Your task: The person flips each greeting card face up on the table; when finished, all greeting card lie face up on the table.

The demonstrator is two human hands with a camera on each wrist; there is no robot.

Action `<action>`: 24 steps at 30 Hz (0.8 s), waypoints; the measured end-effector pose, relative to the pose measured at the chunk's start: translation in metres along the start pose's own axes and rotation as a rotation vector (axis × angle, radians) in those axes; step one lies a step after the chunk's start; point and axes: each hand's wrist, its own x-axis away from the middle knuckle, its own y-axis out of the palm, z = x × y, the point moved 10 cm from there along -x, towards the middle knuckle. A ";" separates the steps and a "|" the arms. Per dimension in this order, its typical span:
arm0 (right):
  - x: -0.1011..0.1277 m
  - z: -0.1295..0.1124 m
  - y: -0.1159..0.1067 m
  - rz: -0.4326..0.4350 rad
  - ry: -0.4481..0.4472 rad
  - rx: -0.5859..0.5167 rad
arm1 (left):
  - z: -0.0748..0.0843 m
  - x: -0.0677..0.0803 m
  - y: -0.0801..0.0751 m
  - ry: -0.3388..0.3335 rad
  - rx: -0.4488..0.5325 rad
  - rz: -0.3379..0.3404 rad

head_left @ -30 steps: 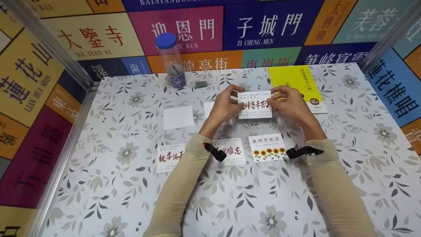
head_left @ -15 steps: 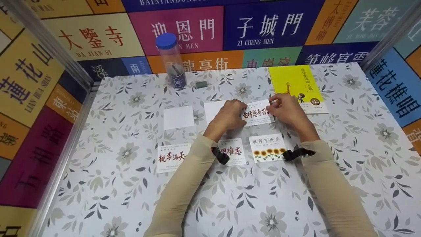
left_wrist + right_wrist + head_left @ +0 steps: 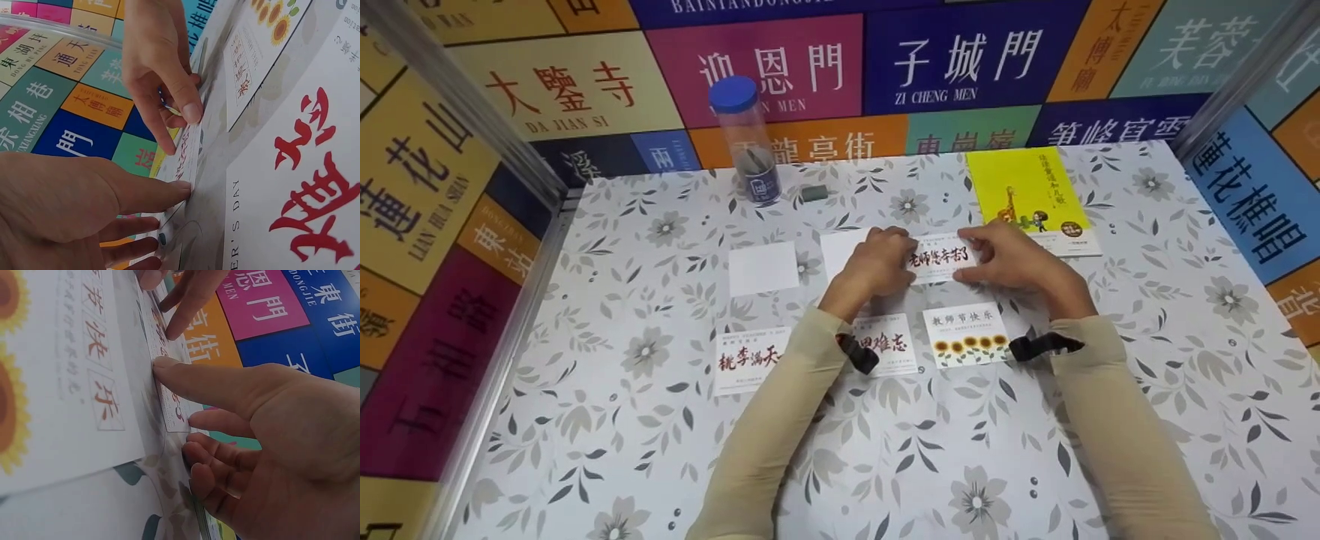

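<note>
A white card with red brush-style Chinese characters [image 3: 939,259] lies flat on the table, in the far row of cards. My left hand [image 3: 876,262] is at its left end; in the left wrist view the extended thumb [image 3: 160,192] touches the card's edge. My right hand [image 3: 1014,256] spans the card's right end, its thumb [image 3: 208,385] touching the near edge and its index finger close to the far corner. Neither hand lifts the card. Partly behind my left hand lies a blank white card [image 3: 841,251].
Another blank card [image 3: 763,268] lies to the left. Nearer are two red-lettered cards, one at left [image 3: 746,360] and one [image 3: 896,349] partly under my left sleeve, plus a sunflower card [image 3: 969,337]. Behind stand a blue-capped clear tube [image 3: 754,161], a grey-green block [image 3: 814,193] and a yellow book [image 3: 1035,184].
The red-lettered card was held up between both hands, then lowered to the table beside the blank card and straightened. My right hand has gone from pinching its corner to spanning its right end.
</note>
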 end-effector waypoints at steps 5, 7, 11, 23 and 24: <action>-0.002 -0.004 -0.001 -0.017 0.018 -0.026 | -0.006 0.007 -0.012 0.069 0.141 0.023; -0.002 -0.005 -0.005 0.003 0.035 -0.050 | -0.011 0.014 -0.022 0.125 0.181 0.039; -0.005 -0.009 -0.013 0.094 0.066 -0.120 | -0.035 0.033 -0.042 0.170 0.200 0.080; -0.040 -0.081 0.040 0.077 -0.152 -0.197 | -0.119 0.066 -0.055 -0.043 0.100 0.181; -0.043 -0.089 0.047 0.071 -0.170 -0.184 | -0.121 0.066 -0.054 -0.048 0.086 0.181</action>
